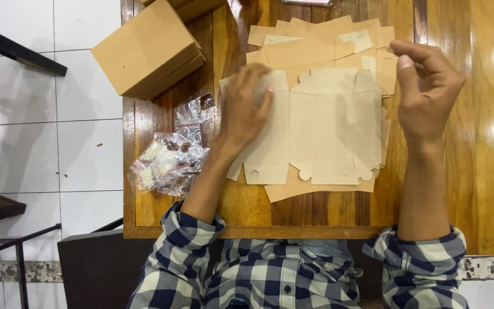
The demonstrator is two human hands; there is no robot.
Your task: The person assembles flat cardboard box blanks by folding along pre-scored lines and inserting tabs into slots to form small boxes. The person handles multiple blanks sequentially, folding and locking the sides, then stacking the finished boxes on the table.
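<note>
the left hand [246, 109] presses flat, fingers together, on the thin, light, bendable flat die-cut tan cardboard box blank [321, 131] mid wooden table [447, 189], best gripped at its edge flaps, while the right hand [427, 91] hovers loosely curled, empty.

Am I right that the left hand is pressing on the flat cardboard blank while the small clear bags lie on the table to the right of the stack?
Not quite. The left hand does rest on the flat cardboard blank, but the small clear bags lie on the table to the left of the stack, beside the left forearm. The head view shows this.
</note>
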